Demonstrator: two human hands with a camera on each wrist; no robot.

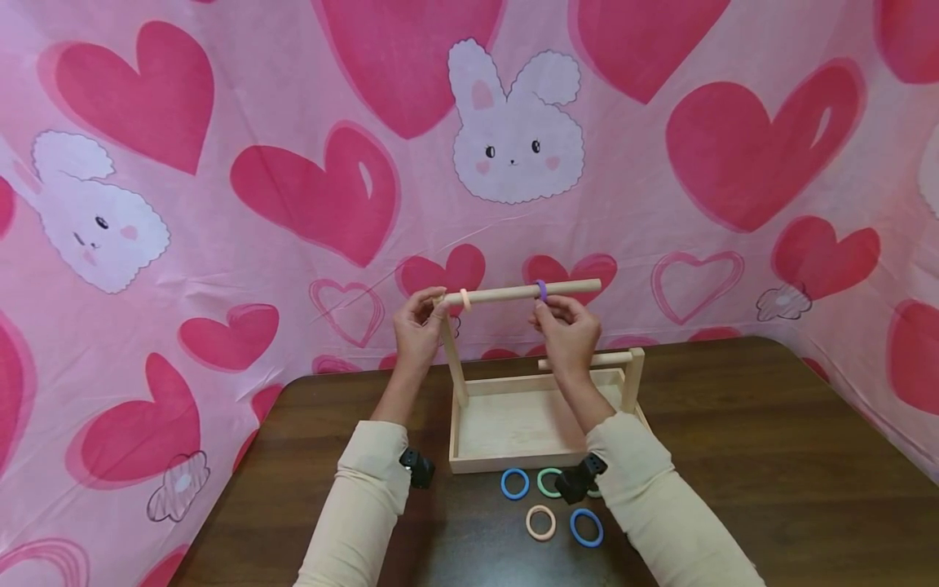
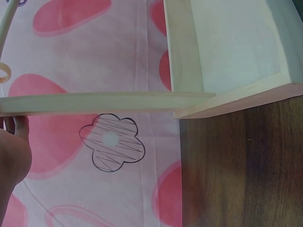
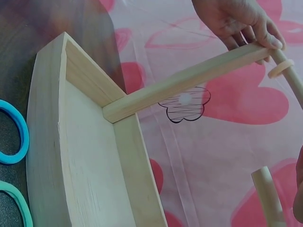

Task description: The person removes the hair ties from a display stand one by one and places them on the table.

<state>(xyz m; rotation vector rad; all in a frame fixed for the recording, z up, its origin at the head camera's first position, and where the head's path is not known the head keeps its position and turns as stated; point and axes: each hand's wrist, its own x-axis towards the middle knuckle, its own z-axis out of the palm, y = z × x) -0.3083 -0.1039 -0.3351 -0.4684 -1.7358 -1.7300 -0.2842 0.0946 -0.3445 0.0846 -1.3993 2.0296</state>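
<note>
A wooden dowel runs out to the right from the top of a tall wooden post. My left hand grips the corner where post and dowel meet; in the right wrist view its fingers wrap that corner. An orange ring hangs on the dowel near this hand. Farther along, my right hand pinches a purple ring that is around the dowel. Most of the right hand is outside the right wrist view. The post stands in a shallow wooden tray.
A shorter post with a lower dowel rises from the tray's right end. Before the tray lie blue rings, an orange ring and a green ring, partly hidden by the right wrist camera. A patterned cloth hangs behind the table.
</note>
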